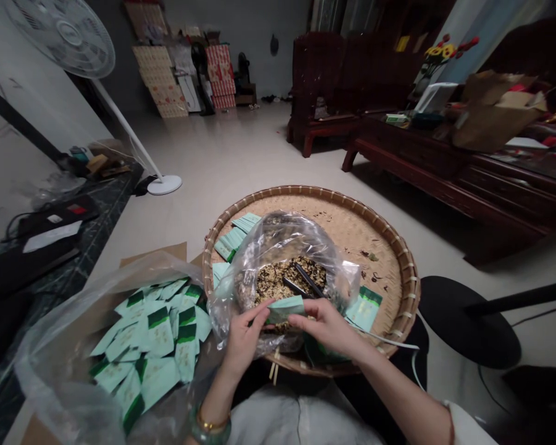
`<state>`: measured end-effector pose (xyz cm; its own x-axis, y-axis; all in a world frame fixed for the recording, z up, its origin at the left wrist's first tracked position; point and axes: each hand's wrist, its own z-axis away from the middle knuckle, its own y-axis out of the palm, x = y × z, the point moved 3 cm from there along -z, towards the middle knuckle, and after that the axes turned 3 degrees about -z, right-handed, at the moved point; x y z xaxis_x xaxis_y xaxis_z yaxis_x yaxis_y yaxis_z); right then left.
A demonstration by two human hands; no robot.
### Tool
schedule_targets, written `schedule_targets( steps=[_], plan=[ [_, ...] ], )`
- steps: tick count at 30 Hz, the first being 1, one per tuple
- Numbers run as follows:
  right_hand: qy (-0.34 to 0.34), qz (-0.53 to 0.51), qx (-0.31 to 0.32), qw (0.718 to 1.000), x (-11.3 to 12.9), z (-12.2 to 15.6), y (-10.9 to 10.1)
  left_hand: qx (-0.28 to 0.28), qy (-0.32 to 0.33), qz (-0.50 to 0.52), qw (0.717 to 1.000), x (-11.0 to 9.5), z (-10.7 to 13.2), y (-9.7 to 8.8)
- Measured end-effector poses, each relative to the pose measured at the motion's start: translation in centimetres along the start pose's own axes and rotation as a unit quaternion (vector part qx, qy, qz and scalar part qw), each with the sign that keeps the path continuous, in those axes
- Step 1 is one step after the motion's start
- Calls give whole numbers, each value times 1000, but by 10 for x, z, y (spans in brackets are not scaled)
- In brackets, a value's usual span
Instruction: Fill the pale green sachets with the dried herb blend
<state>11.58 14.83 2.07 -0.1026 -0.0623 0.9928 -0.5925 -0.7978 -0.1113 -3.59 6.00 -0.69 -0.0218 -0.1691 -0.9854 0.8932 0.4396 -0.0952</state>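
Observation:
A light green paper packet [285, 308] is held level between both hands. My left hand [244, 337] pinches its left end with thumb and fingers. At its right end, my right hand [322, 324] grips it the same way. Just beyond the packet lies an open clear plastic bag [278, 232] with a loose mix of pale and dark dried bits [271, 278]. Two dark, stick-like tools [308, 280] rest on the mix. The bag sits in a round woven bamboo tray [380, 228]. What the packet holds is hidden.
Several green packets [231, 243] lie at the tray's left, more packets [365, 309] at its right. A big plastic bag of packets [157, 327] stands left. A white fan [164, 184], a black round base [467, 321] and a dark wooden table [426, 157] surround the tray.

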Motion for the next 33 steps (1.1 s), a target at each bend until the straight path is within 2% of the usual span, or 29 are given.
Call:
schedule_targets(
  steps=[3,7,9,11,12,14,15,17,19,21,23,27,31,33],
  plan=[
    [45,-43,29,998,-11,-5,1,35,8,3,999,-3,2,2],
    [74,-119,124,982,-15,-6,8,39,40,-37,998,-2,4,-2],
    [80,-124,144,978,-15,-5,10,18,51,-59,997,1,4,-6],
    [81,-89,122,985,-16,-5,7,-45,98,-115,987,1,6,-13],
    [79,-63,101,990,-17,-5,5,-86,145,-160,973,-2,8,-15],
    [74,-14,59,995,-19,-6,2,-139,265,-274,914,-11,14,-15],
    [68,6,45,997,-19,-7,1,-137,318,-329,878,-15,17,-12],
    [49,32,33,998,-18,-8,2,-86,379,-411,825,-18,21,-2],
    [31,47,35,998,-15,-8,6,-45,396,-442,803,-18,22,7],
    [21,57,41,997,-12,-9,11,-18,393,-435,810,-15,20,13],
    [16,69,58,996,-7,-8,13,-8,382,-409,829,-10,18,14],
    [5,28,88,996,10,-7,6,-40,358,-362,860,-5,15,9],
    [8,-94,14,995,18,-20,-15,-112,326,-333,878,-5,15,-4],
    [-3,-51,-21,998,12,-37,-22,-135,300,-318,889,-4,14,-10]
  ],
)
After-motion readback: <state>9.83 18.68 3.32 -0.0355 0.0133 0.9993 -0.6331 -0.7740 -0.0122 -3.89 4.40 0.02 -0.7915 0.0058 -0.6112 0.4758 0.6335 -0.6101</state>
